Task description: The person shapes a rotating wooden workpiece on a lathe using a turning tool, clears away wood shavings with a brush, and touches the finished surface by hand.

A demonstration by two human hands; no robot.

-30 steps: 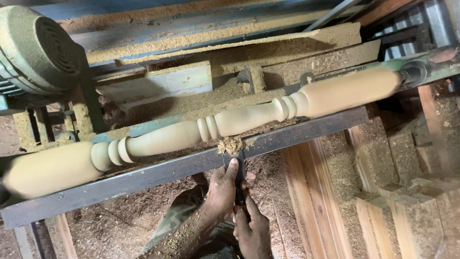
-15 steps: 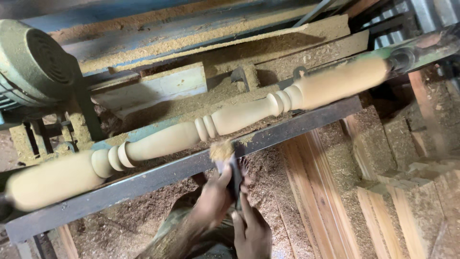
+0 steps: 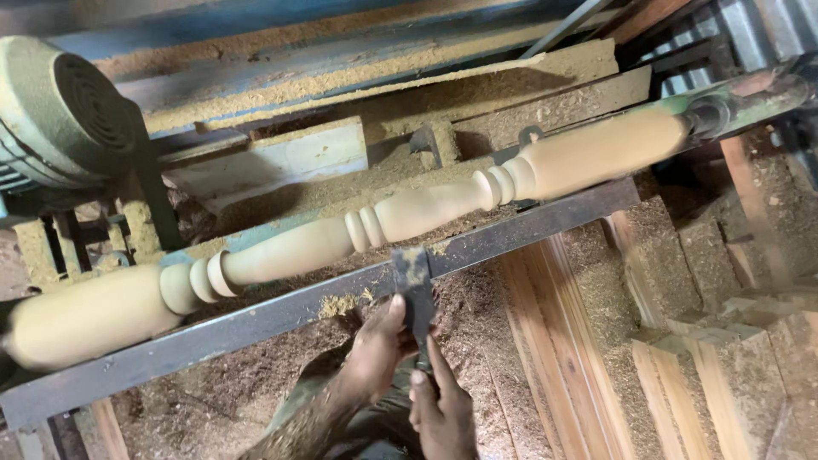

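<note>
A pale turned wooden spindle (image 3: 426, 213) with ring beads spins on a lathe, running from lower left to upper right. A flat dark chisel (image 3: 415, 290) lies across the black steel tool rest (image 3: 256, 319), its tip just short of the spindle's slim middle. My left hand (image 3: 375, 349) grips the blade from the left. Further down, on the handle end, my right hand (image 3: 441, 409) holds it too. Sawdust coats both forearms.
A dusty electric motor (image 3: 60, 119) sits at the upper left. The tailstock centre (image 3: 711, 115) holds the spindle's right end. Stacked wooden blocks (image 3: 707, 341) and planks (image 3: 554, 341) lie lower right. Sawdust covers the lathe bed (image 3: 477, 85) and floor.
The chisel has drawn back from the spindle; the clump of shavings on its tip is gone. The view shifted slightly, and both hands stay on the tool.
</note>
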